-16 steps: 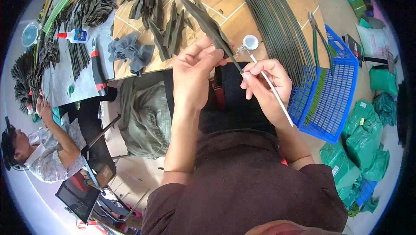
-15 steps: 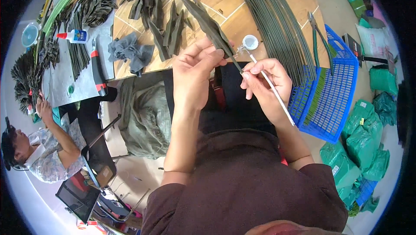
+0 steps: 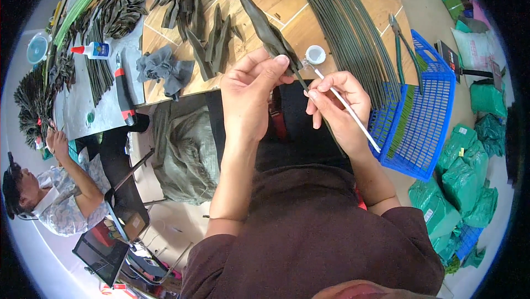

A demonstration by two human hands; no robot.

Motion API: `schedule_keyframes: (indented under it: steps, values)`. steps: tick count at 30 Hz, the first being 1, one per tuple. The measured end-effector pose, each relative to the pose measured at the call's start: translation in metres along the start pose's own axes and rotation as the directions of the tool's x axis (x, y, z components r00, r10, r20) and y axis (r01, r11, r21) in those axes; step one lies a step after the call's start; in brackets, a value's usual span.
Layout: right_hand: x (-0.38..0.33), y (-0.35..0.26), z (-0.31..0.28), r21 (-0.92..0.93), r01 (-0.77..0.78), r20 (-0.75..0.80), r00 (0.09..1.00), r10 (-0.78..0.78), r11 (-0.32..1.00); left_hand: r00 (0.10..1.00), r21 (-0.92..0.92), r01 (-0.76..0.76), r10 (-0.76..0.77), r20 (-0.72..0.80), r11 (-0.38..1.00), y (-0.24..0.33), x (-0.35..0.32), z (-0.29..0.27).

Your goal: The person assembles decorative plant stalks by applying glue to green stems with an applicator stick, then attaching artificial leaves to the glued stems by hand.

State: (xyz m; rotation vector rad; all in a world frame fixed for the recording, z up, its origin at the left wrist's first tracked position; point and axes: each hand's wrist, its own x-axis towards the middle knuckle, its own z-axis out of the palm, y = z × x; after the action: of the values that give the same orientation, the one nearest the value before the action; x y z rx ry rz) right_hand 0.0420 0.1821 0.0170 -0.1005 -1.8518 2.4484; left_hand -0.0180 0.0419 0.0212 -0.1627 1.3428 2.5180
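At frame centre the left hand pinches a dark green fabric leaf; the right hand pinches a thin white stick by the small glue cup; gluing seems underway; next likely needs a steady dab.

Leaf in my left hand: dark green cloth, matt.
Stick in my right hand: white, smooth.
Table: light wood, smooth.
Basket: blue plastic.
Little cup: white, shiny plastic.
Bags: green, shiny plastic.
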Motion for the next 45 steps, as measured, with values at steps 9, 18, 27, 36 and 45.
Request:
schedule_keyframes:
  steps: [9, 18, 27, 36, 45]
  values:
    - [0.001, 0.001, -0.003, 0.033, -0.020, 0.002, 1.000, 0.020, 0.999, 1.000, -0.012, -0.006, 0.006, 0.009, 1.000, -0.004, 0.000, 0.001]
    - [0.000, -0.001, -0.007, -0.144, -0.034, -0.039, 0.999, 0.028, 0.989, 0.997, 0.097, -0.029, 0.036, -0.073, 0.995, -0.008, 0.008, 0.003]
    - [0.023, -0.007, -0.041, -0.424, 0.184, -0.051, 0.973, -0.227, 0.887, 0.992, 0.142, -0.028, 0.045, -0.116, 0.989, -0.021, 0.023, -0.011]
    - [0.048, 0.013, -0.037, -0.661, 0.202, -0.014, 0.959, -0.282, 0.722, 0.991, 0.091, 0.042, -0.030, -0.131, 0.995, -0.024, 0.027, -0.015]
    - [0.035, 0.003, -0.027, -0.345, 0.291, -0.028, 0.947, -0.320, 0.892, 0.992, 0.089, 0.049, -0.037, -0.123, 0.995, -0.020, 0.029, -0.010]
